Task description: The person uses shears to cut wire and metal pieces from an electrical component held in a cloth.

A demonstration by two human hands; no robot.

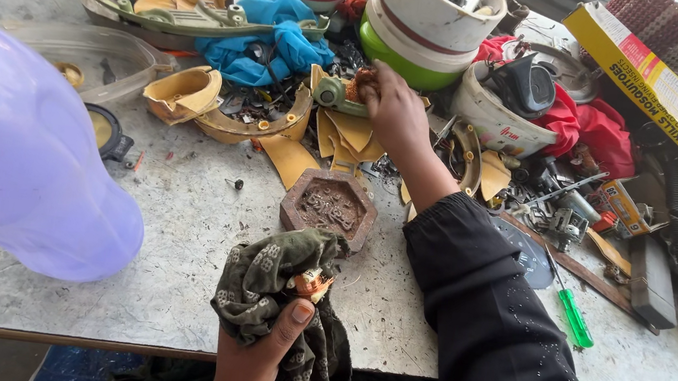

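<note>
My left hand (255,350) is at the table's near edge, holding a dark patterned cloth (270,288) wrapped around a small orange and copper motor part (311,282). My right hand (394,108), in a black sleeve (479,298), reaches far across the table and its fingers close on a rusty copper-wound part (360,83) beside a green plastic piece (334,94). Broken yellow plastic shell pieces (294,140) lie around that hand.
A hexagonal rusty block (329,206) sits between my hands. A large translucent purple container (15,156) fills the left. A green-handled screwdriver (571,303), a blue cloth (279,41), stacked bowls (428,23), red cloth (589,124), a yellow box (645,76) and scattered metal parts crowd the back and right.
</note>
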